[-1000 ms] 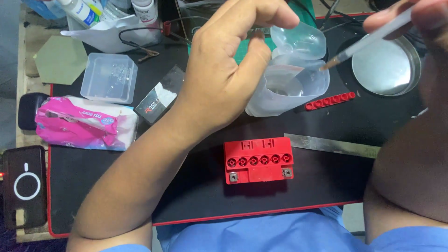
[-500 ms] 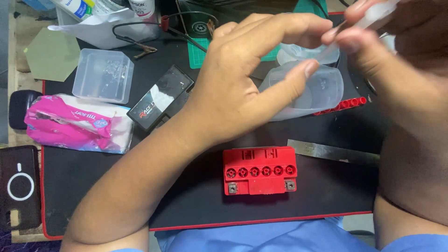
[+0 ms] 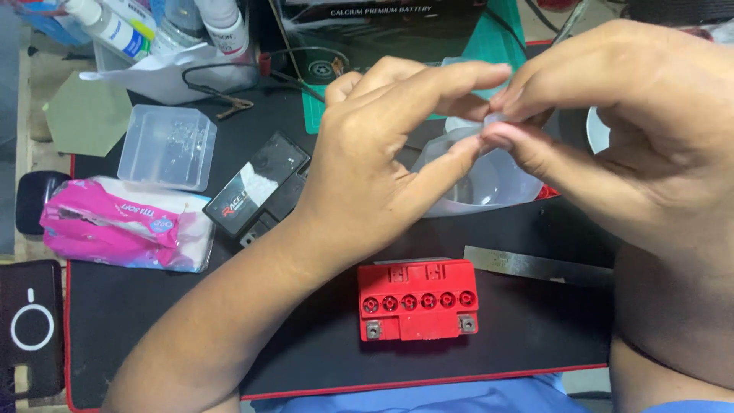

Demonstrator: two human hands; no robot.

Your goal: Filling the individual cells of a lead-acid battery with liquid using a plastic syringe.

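While both hands meet above the mat, I read the work as somewhere in its middle. My left hand (image 3: pixel 375 164) is curled, its thumb and forefinger closing toward the fingertips of my right hand (image 3: pixel 612 130), and between them sits something small and clear at the rim of the clear plastic cup (image 3: pixel 482 180). I cannot make out what that small piece is; it is mostly hidden by the fingers. The right hand is pinched shut on it, as far as I can judge, while the left seems to steady the cup, thumb against its wall, though whether it truly grips it I cannot tell.

The cup hangs just above the black mat (image 3: pixel 153 306), behind the red battery (image 3: pixel 417 300). That battery lies flat near me, its row of round ports facing up and looking uncovered, so I judge whatever goes into them is not yet done. A metal ruler (image 3: pixel 535 266) lies just beside the battery to its right.

Off to the left, untouched, are a black box (image 3: pixel 256 191), a clear plastic tub (image 3: pixel 168 147), a pink tissue pack (image 3: pixel 122 223) and a phone (image 3: pixel 30 329) at the mat's edge. Bottles (image 3: pixel 222 23) stand at the far side.
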